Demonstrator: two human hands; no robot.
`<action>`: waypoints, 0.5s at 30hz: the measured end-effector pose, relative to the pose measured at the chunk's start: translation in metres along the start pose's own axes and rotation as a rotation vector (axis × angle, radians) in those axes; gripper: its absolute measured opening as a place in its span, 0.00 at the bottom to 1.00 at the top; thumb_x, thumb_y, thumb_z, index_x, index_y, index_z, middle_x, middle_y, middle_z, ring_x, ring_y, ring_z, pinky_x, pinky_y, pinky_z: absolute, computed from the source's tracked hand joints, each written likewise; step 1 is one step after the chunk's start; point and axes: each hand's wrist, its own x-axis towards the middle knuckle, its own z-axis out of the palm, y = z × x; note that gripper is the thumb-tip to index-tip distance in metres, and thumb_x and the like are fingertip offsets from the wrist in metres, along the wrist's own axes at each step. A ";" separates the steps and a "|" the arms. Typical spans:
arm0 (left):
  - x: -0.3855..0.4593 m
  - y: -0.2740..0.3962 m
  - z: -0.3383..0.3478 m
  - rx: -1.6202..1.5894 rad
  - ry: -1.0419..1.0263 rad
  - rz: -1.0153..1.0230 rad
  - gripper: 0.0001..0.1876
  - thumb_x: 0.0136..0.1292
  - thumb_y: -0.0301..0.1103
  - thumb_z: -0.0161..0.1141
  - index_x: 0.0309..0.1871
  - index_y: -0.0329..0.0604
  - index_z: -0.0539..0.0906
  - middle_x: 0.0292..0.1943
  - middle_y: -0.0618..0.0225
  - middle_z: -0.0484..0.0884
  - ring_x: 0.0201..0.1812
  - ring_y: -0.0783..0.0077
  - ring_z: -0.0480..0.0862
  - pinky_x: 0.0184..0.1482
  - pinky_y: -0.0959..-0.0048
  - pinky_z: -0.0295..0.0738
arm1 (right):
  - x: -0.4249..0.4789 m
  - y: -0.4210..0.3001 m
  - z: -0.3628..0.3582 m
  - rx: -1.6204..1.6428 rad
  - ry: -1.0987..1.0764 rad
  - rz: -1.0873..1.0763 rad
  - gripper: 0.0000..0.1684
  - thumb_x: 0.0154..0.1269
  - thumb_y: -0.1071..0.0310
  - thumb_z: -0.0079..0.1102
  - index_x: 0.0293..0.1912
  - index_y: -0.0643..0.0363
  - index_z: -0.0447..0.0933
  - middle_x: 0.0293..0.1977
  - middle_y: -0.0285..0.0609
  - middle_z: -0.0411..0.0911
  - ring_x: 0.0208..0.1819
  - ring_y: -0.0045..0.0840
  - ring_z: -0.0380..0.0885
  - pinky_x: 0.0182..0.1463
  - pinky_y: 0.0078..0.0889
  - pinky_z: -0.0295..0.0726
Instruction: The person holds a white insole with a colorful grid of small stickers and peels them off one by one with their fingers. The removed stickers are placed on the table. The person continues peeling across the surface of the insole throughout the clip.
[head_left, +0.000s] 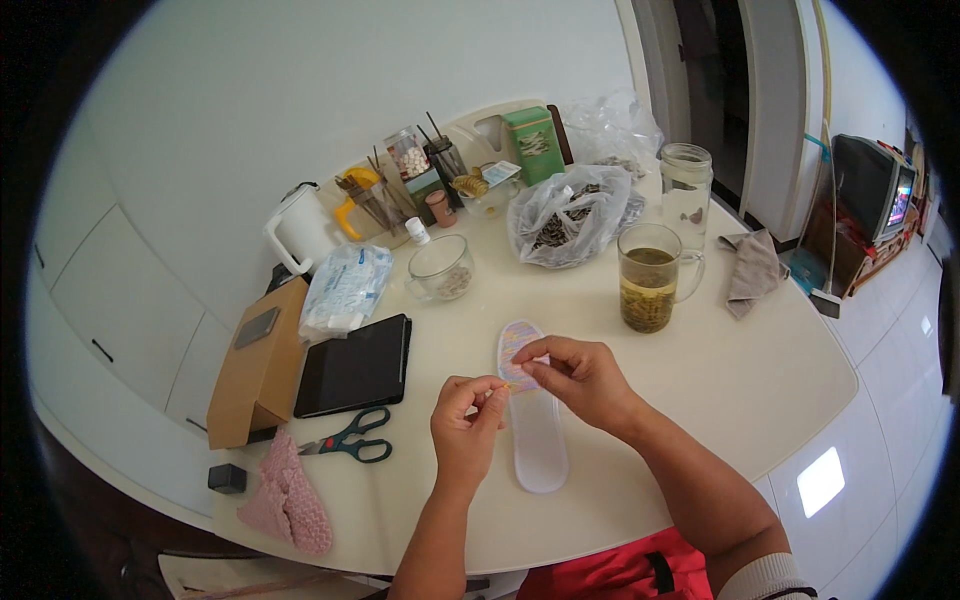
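A white shoe insole (538, 442) lies lengthwise on the cream table in front of me, its far half covered in multicoloured stitching. Over its left edge, my left hand (469, 420) pinches a yellow thread (508, 387) between thumb and forefinger. Above the stitched half is my right hand (574, 379), thumb and forefinger pressed together. Whether a needle or thread sits in that right pinch is too small to tell. Green-handled scissors (349, 441) rest to the left of my left hand.
A black tablet (355, 365), cardboard box (262, 360) and pink cloth (286, 495) are on the left. Farther back stand a glass bowl (441, 262), a plastic bag of seeds (570, 225) and a white kettle (304, 225). A glass mug of tea (649, 289) stands at right, near a grey cloth (752, 271).
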 end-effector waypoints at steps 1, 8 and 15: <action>0.000 -0.002 0.000 0.027 0.000 0.038 0.03 0.57 0.24 0.59 0.35 0.39 0.80 0.31 0.74 0.71 0.29 0.85 0.71 0.25 0.86 0.74 | 0.000 0.002 0.001 -0.004 -0.004 -0.045 0.07 0.61 0.72 0.55 0.40 0.59 0.78 0.22 0.34 0.75 0.24 0.11 0.69 0.30 0.17 0.71; 0.001 -0.005 0.000 0.131 0.009 0.180 0.04 0.56 0.21 0.61 0.35 0.38 0.81 0.30 0.74 0.68 0.28 0.84 0.68 0.26 0.86 0.68 | 0.000 0.014 0.005 -0.080 -0.018 -0.207 0.07 0.58 0.71 0.59 0.38 0.56 0.80 0.25 0.39 0.79 0.23 0.19 0.74 0.29 0.21 0.73; -0.001 -0.002 0.001 0.156 -0.002 0.141 0.05 0.55 0.21 0.61 0.35 0.38 0.81 0.30 0.73 0.68 0.30 0.83 0.68 0.29 0.85 0.67 | -0.002 0.005 0.003 -0.282 0.002 -0.242 0.07 0.54 0.70 0.60 0.36 0.53 0.79 0.22 0.40 0.77 0.20 0.25 0.74 0.26 0.23 0.73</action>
